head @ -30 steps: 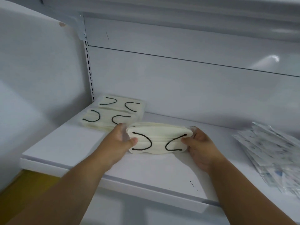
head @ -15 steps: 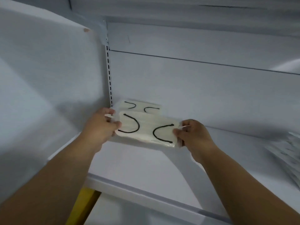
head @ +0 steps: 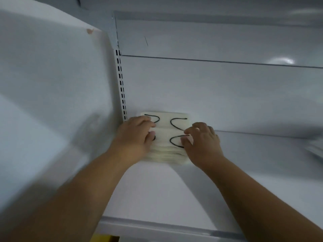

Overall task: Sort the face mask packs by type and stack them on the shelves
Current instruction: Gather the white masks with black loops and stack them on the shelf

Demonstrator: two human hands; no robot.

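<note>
We see the cream mask pack [head: 165, 137] on the front stack in the shelf [head: 157, 189] back-left corner (11 o'clock); left hand [head: 135, 137] pinches its left end, thumb on top; right hand [head: 202, 142] fingers curled, pinching its right end; another stack [head: 166, 117] sits behind, touching.

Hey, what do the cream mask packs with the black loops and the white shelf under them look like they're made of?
The cream face mask packs look like soft pleated nonwoven fabric: stacked layered edges show at the front, with thin black ear loops that look like elastic cord. Any wrapper is too blurred to tell. The white shelf looks like painted sheet metal, smooth with a faint sheen, probably steel.
</note>
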